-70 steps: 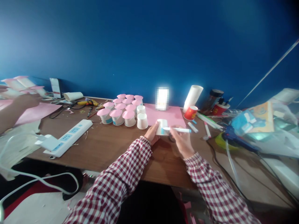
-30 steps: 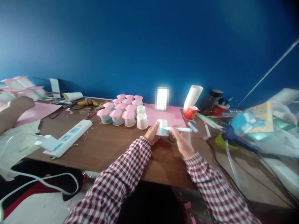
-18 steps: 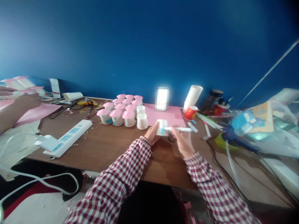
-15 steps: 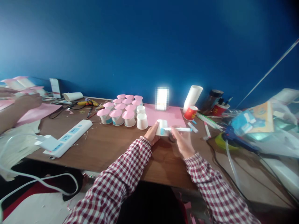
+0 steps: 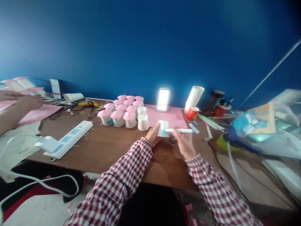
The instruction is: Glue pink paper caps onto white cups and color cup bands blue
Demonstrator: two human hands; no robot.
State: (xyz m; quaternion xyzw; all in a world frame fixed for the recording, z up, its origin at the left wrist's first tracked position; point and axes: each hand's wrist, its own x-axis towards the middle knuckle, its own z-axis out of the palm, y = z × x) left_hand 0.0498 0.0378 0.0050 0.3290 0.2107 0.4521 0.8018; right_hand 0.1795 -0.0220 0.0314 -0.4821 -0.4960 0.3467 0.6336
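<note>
My left hand [image 5: 152, 135] is wrapped round the side of a small white paper cup [image 5: 163, 126] held upside down over the wooden table [image 5: 113, 149]. My right hand [image 5: 184, 142] pinches a white marker with a blue tip [image 5: 180, 130]; the tip touches the cup's side, where a blue patch shows. A pink paper sheet [image 5: 164, 116] lies just behind the cup. Both sleeves are red-and-white check.
A cluster of upturned cups with pink tops [image 5: 122, 111] and plain white cups [image 5: 143, 121] stands left of the sheet. A white power strip [image 5: 68, 138], a red cup [image 5: 192, 113], loose pens [image 5: 208, 125], a glue gun [image 5: 235, 138] and another person's arm [image 5: 16, 110] at far left.
My hands, the cup and the marker stay almost still. The other person's hand at far left has shifted slightly over the pink paper.
</note>
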